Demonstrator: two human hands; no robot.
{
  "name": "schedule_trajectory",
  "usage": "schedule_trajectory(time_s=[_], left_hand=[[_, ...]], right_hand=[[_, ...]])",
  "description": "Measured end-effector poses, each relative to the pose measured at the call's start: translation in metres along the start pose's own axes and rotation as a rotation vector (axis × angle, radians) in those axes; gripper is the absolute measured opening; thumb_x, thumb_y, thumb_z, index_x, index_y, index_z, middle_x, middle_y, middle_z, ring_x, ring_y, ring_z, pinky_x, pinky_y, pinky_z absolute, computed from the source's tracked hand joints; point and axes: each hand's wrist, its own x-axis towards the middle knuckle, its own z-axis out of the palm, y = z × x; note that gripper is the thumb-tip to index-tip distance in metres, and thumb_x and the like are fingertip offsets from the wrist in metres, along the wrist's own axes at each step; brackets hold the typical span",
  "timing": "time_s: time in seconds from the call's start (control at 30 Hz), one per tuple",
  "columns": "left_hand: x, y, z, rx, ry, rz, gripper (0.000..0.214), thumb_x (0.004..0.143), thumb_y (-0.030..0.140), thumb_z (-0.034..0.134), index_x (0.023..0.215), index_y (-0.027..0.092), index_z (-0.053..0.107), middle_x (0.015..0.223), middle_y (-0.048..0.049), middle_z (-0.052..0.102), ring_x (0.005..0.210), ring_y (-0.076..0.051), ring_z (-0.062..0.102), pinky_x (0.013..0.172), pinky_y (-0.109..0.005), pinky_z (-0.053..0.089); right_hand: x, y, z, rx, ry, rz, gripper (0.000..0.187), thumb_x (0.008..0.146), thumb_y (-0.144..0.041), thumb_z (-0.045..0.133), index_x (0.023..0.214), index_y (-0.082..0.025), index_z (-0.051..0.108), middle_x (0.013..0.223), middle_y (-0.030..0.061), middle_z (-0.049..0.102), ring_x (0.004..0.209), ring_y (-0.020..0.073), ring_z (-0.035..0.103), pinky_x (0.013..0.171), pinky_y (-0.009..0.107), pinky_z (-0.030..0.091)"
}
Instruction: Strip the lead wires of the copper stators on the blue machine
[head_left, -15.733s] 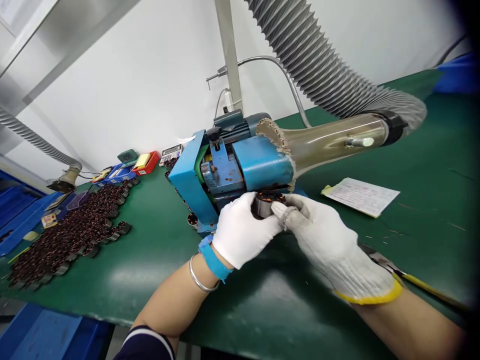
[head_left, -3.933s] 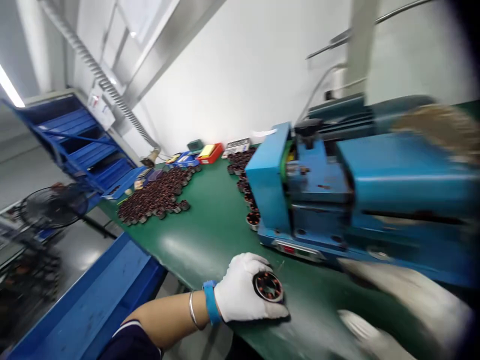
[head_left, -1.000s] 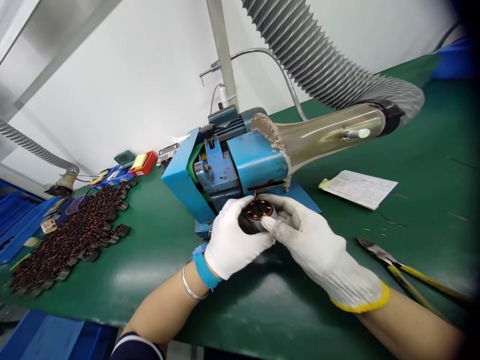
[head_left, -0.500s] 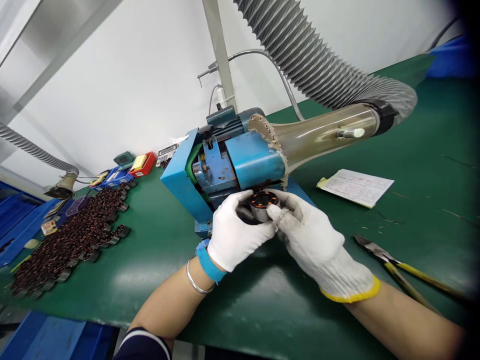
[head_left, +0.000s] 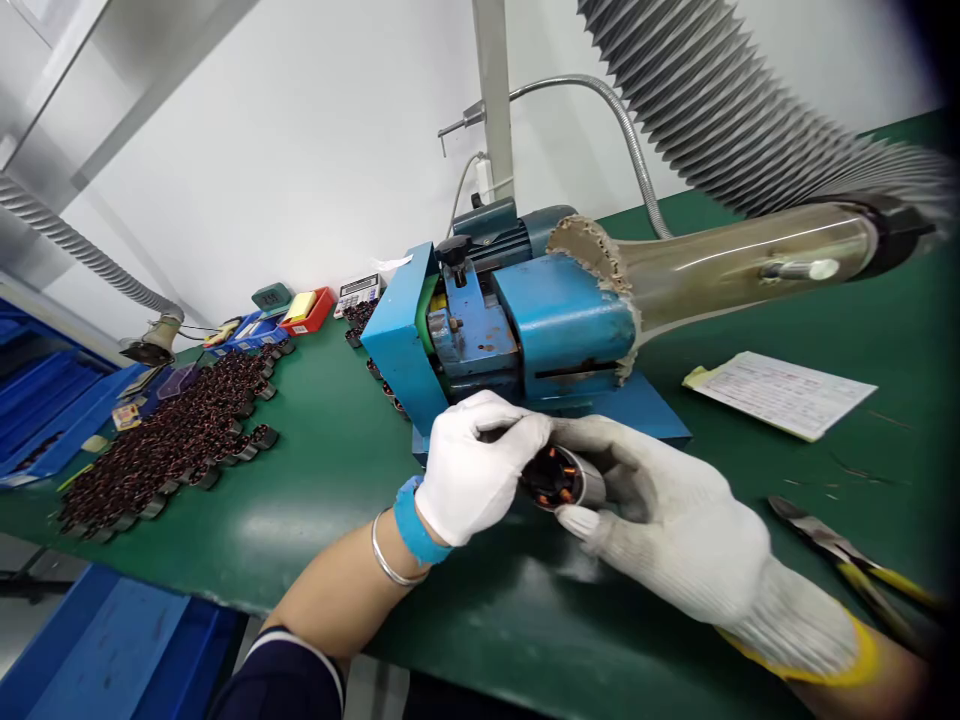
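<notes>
A small motor stator (head_left: 589, 484), a metal ring with copper windings inside, is tilted with its open face towards the left. My right hand (head_left: 675, 515), in a knitted glove with a yellow cuff, is closed around its outside, thumb at the lower rim. My left hand (head_left: 476, 465), in a thin white glove, is closed with its thumb and fingers pinched at the stator's upper left edge; some of its fingertips are hidden. Just behind both hands is a blue motor-driven machine (head_left: 570, 315) with a clear suction nozzle (head_left: 697, 265) at its side.
Many more stators (head_left: 187, 420) lie massed on the green table (head_left: 322, 510) at the left. Cutting pliers (head_left: 832, 545) and a written sheet (head_left: 787, 390) lie on the right. A red bin (head_left: 311, 312) and a calculator (head_left: 358, 292) are at the back.
The stator has turned from facing up to facing left. My right hand has swung round to its right side, and my left hand has shifted to its upper left edge. The view has moved left.
</notes>
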Motion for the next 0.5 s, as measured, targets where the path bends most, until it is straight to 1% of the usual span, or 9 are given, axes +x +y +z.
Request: schedule_trajectory(time_s=[0.07,0.13,0.17,0.2,0.27,0.3,0.33,0.4,0.5], left_hand=[[0.002,0.004,-0.004,-0.017,0.127,0.013,0.021,0.085,0.026,0.067,0.065,0.018,0.070,0.066,0.0006,0.062,0.065,-0.013,0.059,0.065,-0.025,0.049],[0.003,0.007,-0.008,-0.011,0.197,-0.004,0.021,0.085,0.033,0.067,0.071,0.017,0.071,0.066,0.0000,0.064,0.063,-0.013,0.059,0.065,-0.026,0.050],[0.002,0.007,-0.009,0.004,0.176,-0.037,0.019,0.082,0.035,0.070,0.076,0.017,0.072,0.069,-0.0007,0.066,0.063,-0.014,0.060,0.064,-0.027,0.051],[0.001,0.007,-0.009,0.030,0.110,-0.081,0.022,0.076,0.037,0.077,0.083,0.017,0.073,0.073,-0.0015,0.069,0.063,-0.015,0.062,0.062,-0.027,0.052],[-0.002,0.004,-0.006,0.117,-0.080,-0.148,0.044,0.062,0.037,0.088,0.100,0.018,0.073,0.085,-0.0033,0.075,0.069,-0.018,0.066,0.064,-0.029,0.055],[-0.004,0.001,-0.003,0.160,-0.150,-0.150,0.053,0.060,0.035,0.090,0.107,0.020,0.072,0.091,-0.0039,0.076,0.073,-0.020,0.068,0.067,-0.031,0.057],[-0.005,-0.002,0.000,0.194,-0.190,-0.140,0.057,0.060,0.034,0.090,0.113,0.021,0.071,0.096,-0.0041,0.077,0.078,-0.021,0.070,0.071,-0.032,0.059],[-0.004,-0.008,0.007,0.199,-0.186,-0.117,0.056,0.066,0.033,0.086,0.118,0.021,0.069,0.101,-0.0046,0.077,0.085,-0.023,0.071,0.078,-0.035,0.060],[0.001,-0.016,0.013,0.117,-0.114,-0.117,0.054,0.068,0.035,0.085,0.118,0.019,0.069,0.106,-0.0065,0.077,0.090,-0.024,0.071,0.081,-0.036,0.060]], right_hand=[[0.000,0.000,-0.002,0.089,0.023,0.047,0.040,0.073,-0.026,0.080,0.111,-0.024,0.068,0.102,0.0077,0.077,0.089,0.0266,0.076,0.072,0.030,0.065],[0.001,0.004,-0.005,0.133,0.066,0.114,0.041,0.074,-0.028,0.081,0.112,-0.025,0.067,0.092,0.0064,0.077,0.074,0.0243,0.075,0.058,0.028,0.064],[0.002,0.006,-0.006,0.137,0.083,0.154,0.042,0.074,-0.032,0.082,0.113,-0.024,0.066,0.088,0.0060,0.076,0.066,0.0229,0.073,0.052,0.028,0.062],[0.004,0.009,-0.007,0.136,0.102,0.190,0.044,0.075,-0.036,0.083,0.113,-0.024,0.066,0.087,0.0062,0.076,0.063,0.0222,0.072,0.049,0.028,0.061],[0.007,0.015,-0.008,0.141,0.161,0.250,0.048,0.073,-0.047,0.084,0.112,-0.024,0.068,0.093,0.0081,0.076,0.070,0.0238,0.073,0.055,0.031,0.063],[0.009,0.017,-0.007,0.153,0.204,0.272,0.050,0.072,-0.052,0.084,0.110,-0.024,0.069,0.097,0.0087,0.076,0.078,0.0255,0.074,0.063,0.033,0.065],[0.012,0.019,-0.006,0.170,0.251,0.289,0.051,0.070,-0.055,0.084,0.107,-0.024,0.069,0.100,0.0090,0.076,0.086,0.0272,0.074,0.071,0.035,0.065],[0.017,0.020,-0.003,0.215,0.328,0.316,0.053,0.067,-0.058,0.085,0.104,-0.024,0.070,0.103,0.0088,0.076,0.096,0.0295,0.073,0.083,0.039,0.064],[0.025,0.018,0.003,0.277,0.395,0.343,0.056,0.063,-0.059,0.086,0.102,-0.023,0.068,0.100,0.0089,0.076,0.095,0.0305,0.073,0.081,0.041,0.063]])
